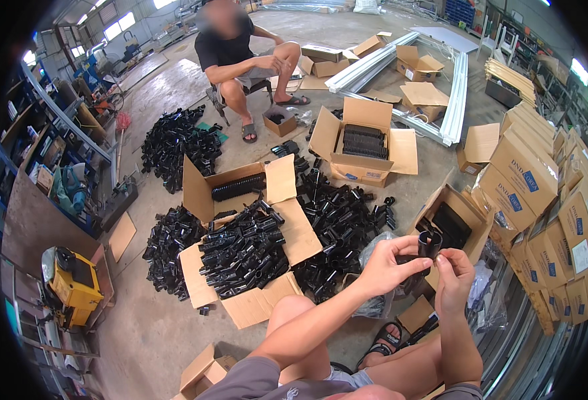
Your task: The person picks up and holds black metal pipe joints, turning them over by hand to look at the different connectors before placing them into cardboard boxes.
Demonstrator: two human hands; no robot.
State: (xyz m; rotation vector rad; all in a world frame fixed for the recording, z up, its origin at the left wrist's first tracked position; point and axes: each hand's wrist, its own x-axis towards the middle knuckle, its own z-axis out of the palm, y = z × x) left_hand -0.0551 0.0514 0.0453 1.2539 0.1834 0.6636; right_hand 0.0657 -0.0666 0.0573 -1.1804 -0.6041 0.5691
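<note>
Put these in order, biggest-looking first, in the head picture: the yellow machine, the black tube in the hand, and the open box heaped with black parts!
1. Heaped box
2. Yellow machine
3. Black tube

The tube is nearer the camera than the machine, yet still looks smallest.

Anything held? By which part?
Black tubular part: left hand grips its lower left side; right hand's fingertips are at its lower right edge, grip unclear.
</note>
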